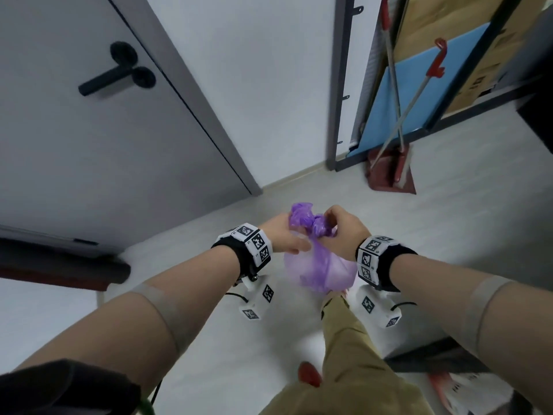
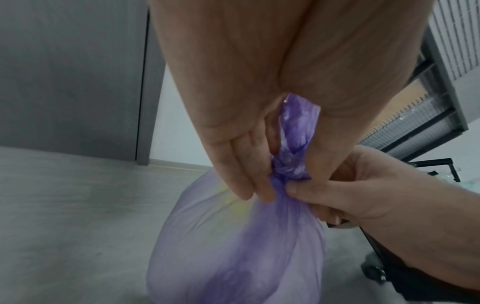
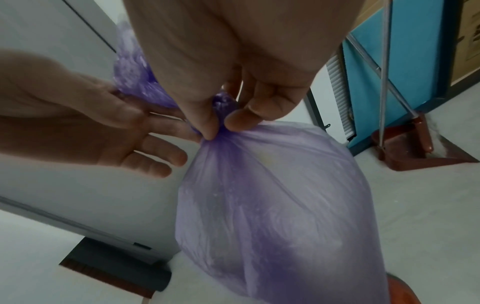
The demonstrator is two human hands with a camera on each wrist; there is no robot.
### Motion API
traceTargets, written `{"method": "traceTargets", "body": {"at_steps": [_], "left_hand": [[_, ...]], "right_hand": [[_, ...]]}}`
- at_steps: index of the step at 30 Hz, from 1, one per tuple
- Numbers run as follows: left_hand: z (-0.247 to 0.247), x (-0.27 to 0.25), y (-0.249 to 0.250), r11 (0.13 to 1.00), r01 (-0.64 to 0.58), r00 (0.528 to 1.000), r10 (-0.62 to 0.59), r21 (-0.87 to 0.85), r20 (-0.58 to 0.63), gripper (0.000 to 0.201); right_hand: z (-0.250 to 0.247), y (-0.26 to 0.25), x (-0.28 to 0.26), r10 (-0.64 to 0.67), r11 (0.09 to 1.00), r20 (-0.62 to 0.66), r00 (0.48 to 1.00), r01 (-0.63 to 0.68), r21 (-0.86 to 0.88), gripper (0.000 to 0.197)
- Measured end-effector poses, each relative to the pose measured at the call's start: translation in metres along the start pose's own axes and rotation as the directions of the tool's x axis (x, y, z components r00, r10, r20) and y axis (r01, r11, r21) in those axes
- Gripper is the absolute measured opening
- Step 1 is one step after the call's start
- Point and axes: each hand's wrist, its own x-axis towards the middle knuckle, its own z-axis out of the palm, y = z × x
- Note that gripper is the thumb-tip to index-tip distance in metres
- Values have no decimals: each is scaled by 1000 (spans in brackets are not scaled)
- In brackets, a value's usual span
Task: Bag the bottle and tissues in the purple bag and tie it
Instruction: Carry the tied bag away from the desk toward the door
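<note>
You stand on a smooth, pale grey floor (image 1: 449, 220). A grey door (image 1: 89, 145) with a black handle (image 1: 101, 82) is on your left, next to a white wall (image 1: 254, 85). On your right, a red dustpan (image 1: 389, 178) sits on the floor by a blue board (image 1: 419, 94), and its thin metal pole leans up against the board.

You hold the purple bag (image 1: 320, 271) up off the floor, in front of your leg. The bag is thin, soft plastic, and you can see through it a little. It is round and puffy at the bottom. The top is twisted into a tight, crinkly bunch. Something pale yellow shows through the side, but you cannot tell what it is.

Your left hand (image 1: 281, 235) holds the crinkly top end between thumb and first finger, and the other fingers (image 3: 155, 156) stick out straight. Your right hand (image 1: 344, 232) pinches the twisted neck, just beside the left hand.
</note>
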Motion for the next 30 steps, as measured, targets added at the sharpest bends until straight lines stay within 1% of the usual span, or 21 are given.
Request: {"method": "traceTargets", "body": {"at_steps": [4,8,11,14,15,17,19,21,24,28,30], "left_hand": [[-29,80,41,1000,6,1000,-6,-14,-23,42],[-49,149,67,999,40,999,-41,-20,-30,50],[-62,199,70,999,45,998,-45,11,-38,49],[-74,259,63,996,68,997,-66,56,-37,57],[-75,278,60,995,76,997,-74,68,-30,55],[-77,320,50,993,73,997,-71,92,-20,51],[-77,370,30,994,110,994,-109,18,-15,61],[-77,417,5,989,143,988,-141,34,-58,61],[-79,482,-31,990,134,988,-131,36,-83,62],[-85,552,-67,995,101,992,-102,-15,-77,78],[-92,586,-80,993,115,992,-115,6,-46,75]], "right_hand": [[-34,8,83,51,999,-4,999,-51,20,34],[-58,23,155,95,995,17,995,-96,31,34],[-69,35,202,116,992,23,993,-117,50,34],[-68,55,258,136,988,9,991,-137,66,33],[-66,63,274,142,988,-2,990,-141,60,32],[-57,85,312,161,986,-31,986,-160,38,28],[-44,112,351,177,984,-61,982,-175,38,26],[-27,139,389,199,980,-75,977,-197,40,25],[2,180,444,213,977,-77,974,-212,30,21],[35,226,506,187,982,-81,979,-187,15,23],[49,246,533,160,987,-95,982,-161,-1,27]]}}
